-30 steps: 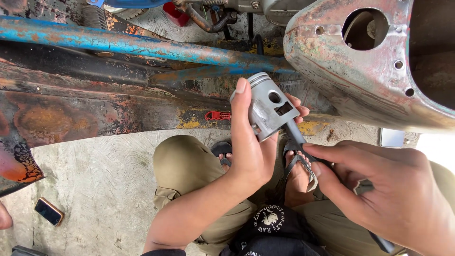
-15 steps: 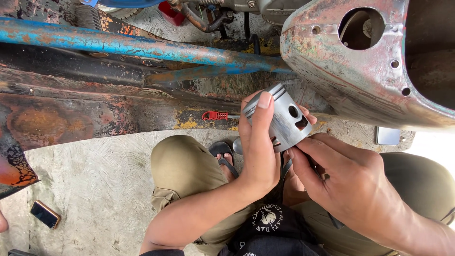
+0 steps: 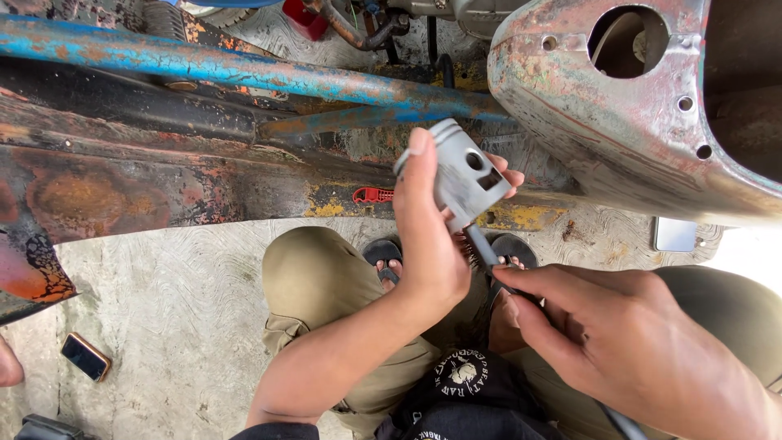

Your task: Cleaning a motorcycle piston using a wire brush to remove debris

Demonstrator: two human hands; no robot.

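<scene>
You have just one camera, and it sits on your head. It looks almost straight down, past your arms to your knees and the gray concrete floor [image 3: 163, 310]. It is very close to your left hand [image 3: 432, 244] and right hand [image 3: 627, 342]. The top of the view shows the rusty metal frame [image 3: 147, 187] in front of you.

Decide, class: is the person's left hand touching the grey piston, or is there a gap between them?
Touching. The head view shows the left hand wrapped around the grey piston, thumb pressed along its side and fingertips showing on the far side.
</scene>
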